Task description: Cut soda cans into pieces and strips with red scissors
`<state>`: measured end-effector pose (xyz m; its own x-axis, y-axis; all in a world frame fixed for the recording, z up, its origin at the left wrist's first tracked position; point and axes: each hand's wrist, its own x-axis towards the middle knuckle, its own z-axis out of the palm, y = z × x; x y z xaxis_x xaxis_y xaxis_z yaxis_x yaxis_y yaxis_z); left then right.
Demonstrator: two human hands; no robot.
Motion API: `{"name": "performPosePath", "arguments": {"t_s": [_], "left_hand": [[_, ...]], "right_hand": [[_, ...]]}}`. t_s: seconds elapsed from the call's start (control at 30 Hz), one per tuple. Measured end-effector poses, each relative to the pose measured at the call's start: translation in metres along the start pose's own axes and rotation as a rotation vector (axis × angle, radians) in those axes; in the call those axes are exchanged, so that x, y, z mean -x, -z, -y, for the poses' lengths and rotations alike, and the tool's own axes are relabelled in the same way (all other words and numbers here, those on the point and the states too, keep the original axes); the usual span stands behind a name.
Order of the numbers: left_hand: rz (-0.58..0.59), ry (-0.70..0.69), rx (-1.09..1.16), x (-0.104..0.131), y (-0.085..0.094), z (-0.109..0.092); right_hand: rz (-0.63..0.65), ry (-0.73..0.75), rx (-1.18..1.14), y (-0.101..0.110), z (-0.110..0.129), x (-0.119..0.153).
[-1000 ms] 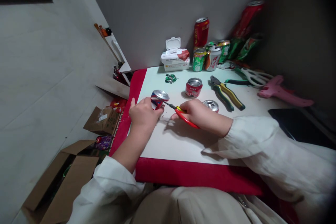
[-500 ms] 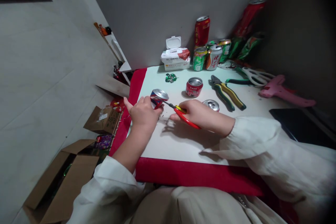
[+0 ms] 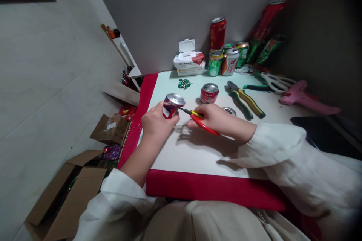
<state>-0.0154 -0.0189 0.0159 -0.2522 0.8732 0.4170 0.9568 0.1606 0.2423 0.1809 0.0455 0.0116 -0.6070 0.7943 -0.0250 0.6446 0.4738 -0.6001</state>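
My left hand (image 3: 157, 122) is closed round the side of a short can piece (image 3: 174, 100) with a silver end and blue, red and white sides. In my right hand (image 3: 216, 118) are small pliers (image 3: 206, 126) with red and yellow handles. Their thin dark jaws meet the can's right side just under its silver rim; whether they grip the metal cannot be made out. Behind my right hand stands a cut-down red can (image 3: 209, 94), open at the top. Another silver can end (image 3: 229, 111) is partly hidden by that hand.
Green-and-yellow-handled pliers (image 3: 246, 99) lie to the right, near a pink glue gun (image 3: 308, 98) and a black flat object (image 3: 325, 135). Whole cans (image 3: 215, 64) and a wipes pack (image 3: 189, 64) line the back. Green pull tabs (image 3: 184, 83) lie left; a cardboard box (image 3: 76, 188) stands below.
The can piece and my left hand have shifted slightly right, and the can's side shows more. My right hand has moved a little right with the pliers.
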Motion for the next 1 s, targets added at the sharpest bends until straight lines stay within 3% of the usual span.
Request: {"name": "performPosePath", "arguments": {"t_s": [0.17, 0.47, 0.67, 0.83, 1.0], "left_hand": [[-0.01, -0.053, 0.062, 0.005, 0.002, -0.001], [0.001, -0.036, -0.028, -0.001, -0.001, 0.002], [0.024, -0.047, -0.029, 0.0, -0.002, 0.003], [-0.055, -0.09, -0.04, -0.001, -0.004, 0.006], [-0.086, -0.12, -0.013, -0.001, -0.008, 0.007]], "right_hand": [[0.113, -0.05, -0.244, 0.007, -0.002, 0.0], [0.08, -0.057, -0.188, 0.002, 0.003, 0.003], [0.185, -0.089, -0.308, 0.006, 0.012, 0.009], [0.133, -0.12, -0.337, -0.005, 0.014, 0.009], [0.018, -0.105, -0.178, -0.012, 0.015, 0.008]]}}
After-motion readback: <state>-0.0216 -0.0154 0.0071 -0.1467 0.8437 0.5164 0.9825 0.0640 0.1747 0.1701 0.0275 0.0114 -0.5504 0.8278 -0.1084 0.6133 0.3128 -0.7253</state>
